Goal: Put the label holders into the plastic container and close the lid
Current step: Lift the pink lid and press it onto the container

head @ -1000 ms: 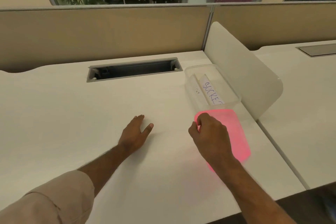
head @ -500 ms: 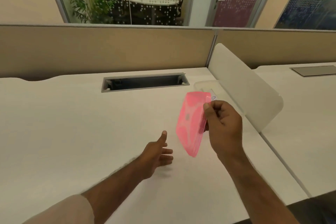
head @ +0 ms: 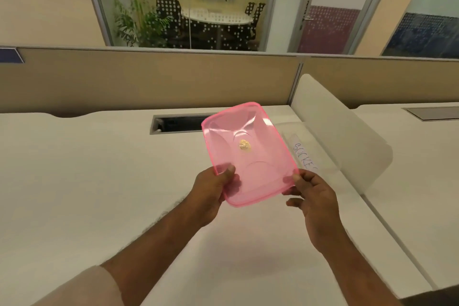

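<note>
I hold a see-through pink lid (head: 248,154) above the desk, tilted with its far end raised. My left hand (head: 212,190) grips its near left corner and my right hand (head: 314,196) grips its near right corner. A small gold mark sits in the lid's middle. Behind and to the right of the lid stands the clear plastic container (head: 320,154) on the desk, partly hidden by the lid. Inside it lies a white label holder (head: 301,156) with blue handwriting.
A white curved divider (head: 347,136) rises right beside the container. A dark cable slot (head: 173,124) is cut into the white desk (head: 87,181) behind the lid. A beige partition (head: 149,79) closes off the back. A second desk (head: 422,156) lies to the right.
My right hand lifted the pink lid off the desk and turned it flat toward me. My left hand left the desk and took hold of the lid's other corner.
</note>
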